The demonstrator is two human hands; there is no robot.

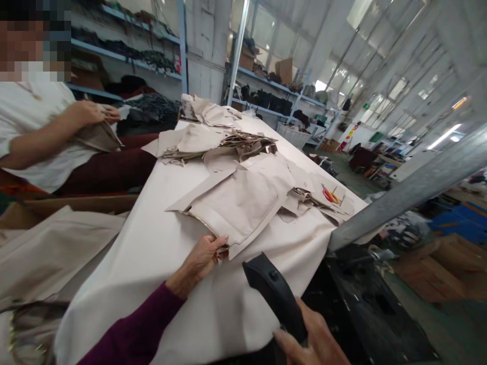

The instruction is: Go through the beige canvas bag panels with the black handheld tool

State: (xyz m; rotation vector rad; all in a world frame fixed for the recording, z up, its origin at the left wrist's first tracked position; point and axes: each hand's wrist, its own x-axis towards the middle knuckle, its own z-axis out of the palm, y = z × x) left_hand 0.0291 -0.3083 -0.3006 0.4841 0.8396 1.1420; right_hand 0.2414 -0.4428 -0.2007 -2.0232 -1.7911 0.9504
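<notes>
My left hand (203,258) pinches the near corner of a beige fabric or leather panel (243,200) with stitched edges and a metallic-looking line along its left side. The panel lies mostly flat on the white-covered table (152,263), its near end in my fingers. My right hand (310,332) is wrapped around the lower part of a black handheld tool (274,286) with a curved body and a button. The tool's wide end points toward the panel corner but stays apart from it. What kind of tool it is, I cannot tell.
Beige pieces (243,144) are piled farther up the table. Red-and-yellow-handled cutters (331,195) lie at the right. A co-worker's hands (93,112) hold a beige piece at left. A grey metal post (411,185) slants at right; a box with beige pieces (57,253) stands at left.
</notes>
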